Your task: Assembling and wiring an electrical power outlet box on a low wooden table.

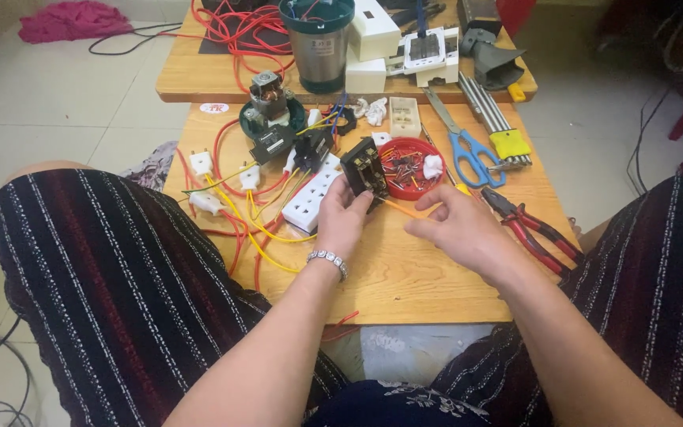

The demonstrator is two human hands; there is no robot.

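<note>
My left hand (343, 221) grips a small black electrical module (365, 168) and tilts it up over the low wooden table (405, 277). An orange wire (401, 209) runs from the module's lower edge to my right hand (460, 228), whose fingers pinch its end just to the right. A white power strip (310, 198) lies directly left of my left hand. Behind the module sits a round red lid (413, 168) holding small parts and a white scrap.
Blue-handled scissors (468, 150) and red-handled pliers (531, 225) lie to the right. Yellow, red and orange wires with white plugs (231, 198) spread at left. A small motor (269, 99), a metal canister (319, 43) and white boxes (373, 35) stand farther back. My knees flank the table.
</note>
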